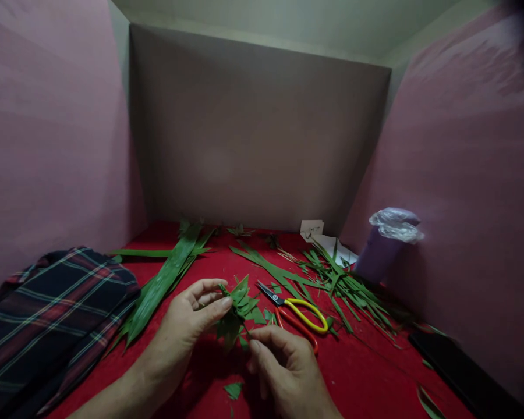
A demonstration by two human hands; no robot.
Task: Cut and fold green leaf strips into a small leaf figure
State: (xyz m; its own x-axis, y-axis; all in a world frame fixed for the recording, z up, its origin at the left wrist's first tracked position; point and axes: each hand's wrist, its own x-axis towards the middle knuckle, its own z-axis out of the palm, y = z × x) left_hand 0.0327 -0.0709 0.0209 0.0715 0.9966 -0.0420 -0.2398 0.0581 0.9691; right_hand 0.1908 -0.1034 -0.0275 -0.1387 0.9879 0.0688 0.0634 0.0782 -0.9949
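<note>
Leaf cluster (241, 306) above the red cloth (353, 378): the left grip (190, 311) pinches its upper left between thumb and fingers; at its lower right, the right grip (282, 358) pinches a thin dark strand (246, 330). Rightward lie scissors (278, 299), then leaf strips (353, 286).

Consists of one view, taken from the person's head. Looks forward and moderately down, along the red cloth (358, 378) toward the far wall (253, 128). Sits quite near to the left hand (187, 317) and the right hand (283, 361), both at the middle of the near side. Cuts off the left forearm (122, 384) at the near border. Reaches wide, including the left wall (52, 128), the right wall (463, 151) and a part of the ceiling (288, 23). Leans slightly, judging by the far wall's upper edge, sloping down to the right.
</note>
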